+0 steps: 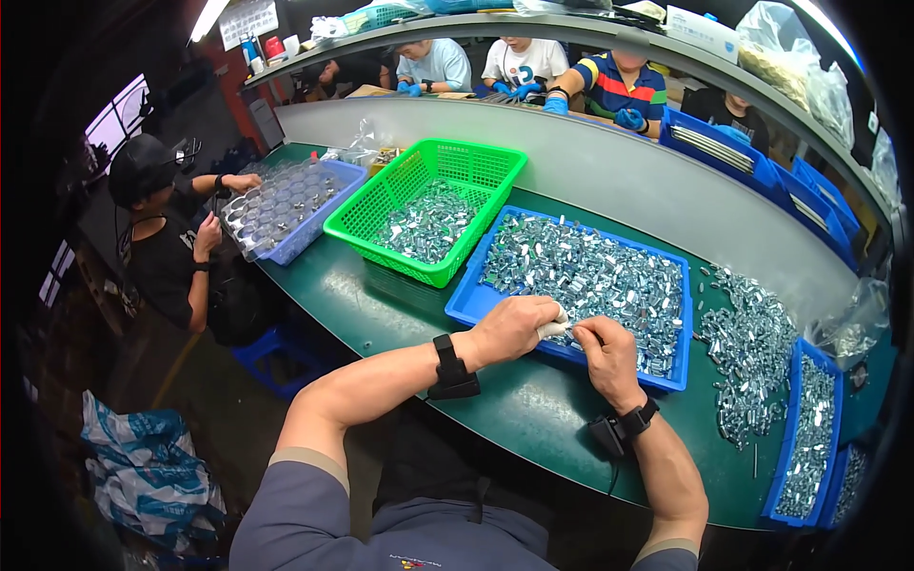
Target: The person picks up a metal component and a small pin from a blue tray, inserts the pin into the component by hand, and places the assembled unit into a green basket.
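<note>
Over the near edge of a blue tray (473,303), my left hand (517,330) and my right hand (609,354) meet with fingertips pinched close together. White wrapping (554,325) covers a finger of the left hand. Whatever sits between the fingertips is too small to make out. The tray is heaped with small, oblong, shiny metal parts (586,266). To its left stands a green perforated basket (381,249) holding more of the same kind of small parts. Each of my wrists wears a black band with a small box.
Loose metal parts (752,352) lie piled on the green table (514,419) at the right. Beyond them is a narrow blue bin (781,504) of parts. A co-worker (157,224) sits at left by a pale blue crate (328,205). A grey partition (609,181) runs behind the tray.
</note>
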`<state>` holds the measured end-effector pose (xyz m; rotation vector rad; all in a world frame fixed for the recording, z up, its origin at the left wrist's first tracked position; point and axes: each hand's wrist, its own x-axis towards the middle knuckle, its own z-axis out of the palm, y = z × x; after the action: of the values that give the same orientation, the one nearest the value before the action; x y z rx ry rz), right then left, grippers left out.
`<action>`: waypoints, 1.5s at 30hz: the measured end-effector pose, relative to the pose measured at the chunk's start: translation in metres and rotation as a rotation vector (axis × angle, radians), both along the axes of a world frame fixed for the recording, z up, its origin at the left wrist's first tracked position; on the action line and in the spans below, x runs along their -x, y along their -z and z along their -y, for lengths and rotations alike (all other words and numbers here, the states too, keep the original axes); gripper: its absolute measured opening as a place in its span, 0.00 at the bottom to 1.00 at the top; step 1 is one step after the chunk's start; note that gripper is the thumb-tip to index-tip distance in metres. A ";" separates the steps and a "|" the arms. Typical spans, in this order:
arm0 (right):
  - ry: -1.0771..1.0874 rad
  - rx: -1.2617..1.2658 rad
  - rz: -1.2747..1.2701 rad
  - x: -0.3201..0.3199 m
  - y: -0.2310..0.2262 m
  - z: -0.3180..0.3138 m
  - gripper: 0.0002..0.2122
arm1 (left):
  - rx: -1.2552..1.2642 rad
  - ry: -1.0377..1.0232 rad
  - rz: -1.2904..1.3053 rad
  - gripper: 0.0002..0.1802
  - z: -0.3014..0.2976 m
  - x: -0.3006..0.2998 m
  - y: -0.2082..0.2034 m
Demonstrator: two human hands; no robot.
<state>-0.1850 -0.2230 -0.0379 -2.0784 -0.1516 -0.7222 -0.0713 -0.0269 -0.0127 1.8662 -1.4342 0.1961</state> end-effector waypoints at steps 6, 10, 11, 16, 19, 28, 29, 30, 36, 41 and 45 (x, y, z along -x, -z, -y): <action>0.040 0.044 0.038 0.001 0.001 0.000 0.04 | -0.061 -0.032 -0.120 0.07 -0.012 0.002 -0.011; 0.094 -0.222 -0.050 0.000 0.002 -0.005 0.05 | 0.015 -0.207 0.091 0.07 -0.049 -0.037 -0.042; 0.102 -0.236 -0.079 -0.001 0.002 -0.005 0.05 | 0.029 -0.281 0.094 0.07 -0.060 -0.050 -0.046; 0.053 -0.257 -0.087 -0.003 0.002 0.000 0.06 | -0.060 -0.534 0.131 0.10 -0.096 -0.087 -0.077; 0.055 -0.267 -0.105 -0.003 0.000 -0.001 0.06 | -0.039 -0.486 0.417 0.12 -0.090 -0.081 -0.072; 0.033 -0.341 -0.114 -0.003 0.004 -0.003 0.07 | -0.663 -0.044 -0.184 0.18 0.000 -0.054 -0.005; 0.043 -0.348 -0.117 -0.002 0.004 -0.003 0.07 | -0.670 -0.035 -0.185 0.18 0.002 -0.057 -0.003; 0.040 -0.329 -0.125 -0.002 0.002 -0.003 0.07 | -0.677 -0.021 -0.157 0.18 0.002 -0.060 -0.003; 0.020 -0.269 -0.156 -0.002 -0.002 0.002 0.06 | -0.651 -0.069 -0.057 0.18 -0.002 -0.067 -0.007; 0.045 -0.163 -0.089 -0.002 -0.004 0.001 0.08 | -0.544 -0.045 0.073 0.17 -0.004 -0.065 0.009; 0.027 -0.163 -0.124 -0.003 -0.003 0.000 0.10 | -0.526 -0.054 0.058 0.17 -0.002 -0.065 0.009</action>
<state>-0.1817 -0.2234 -0.0350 -1.9653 0.0045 -0.5997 -0.0067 -0.0251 -0.0218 2.3348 -1.5817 -0.1172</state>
